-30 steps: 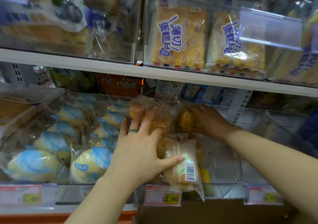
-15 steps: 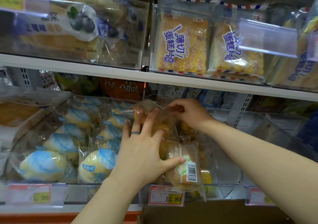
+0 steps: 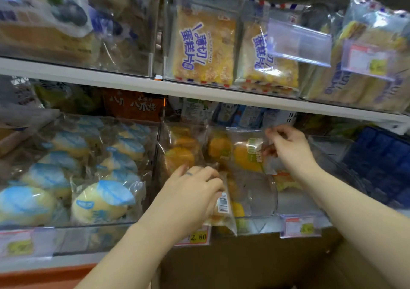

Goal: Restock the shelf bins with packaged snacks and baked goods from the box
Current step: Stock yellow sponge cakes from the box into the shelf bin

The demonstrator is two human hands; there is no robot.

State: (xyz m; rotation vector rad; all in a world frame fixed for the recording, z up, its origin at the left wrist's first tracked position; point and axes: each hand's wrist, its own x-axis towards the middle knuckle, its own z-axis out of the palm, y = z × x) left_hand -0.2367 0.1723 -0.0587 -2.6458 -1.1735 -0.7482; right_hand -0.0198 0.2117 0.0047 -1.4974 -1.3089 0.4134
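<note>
Clear bin (image 3: 259,200) partly bare, left hand (image 3: 190,191) fingers (image 3: 214,179) curled round barcoded pack (image 3: 223,204), right hand (image 3: 288,151) pinching bag (image 3: 244,155) edge.

Price tag (image 3: 195,236) reads "12.80"; cake pack (image 3: 203,44) "薄切蛋糕片".

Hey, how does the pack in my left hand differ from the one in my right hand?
The left pack sits low at the bin front, barcode showing; the right pack is held higher and farther back, green label showing. The left hand grips its pack from above; the right hand pinches its pack's edge. Both are clear wrappers holding yellow-orange buns.
</note>
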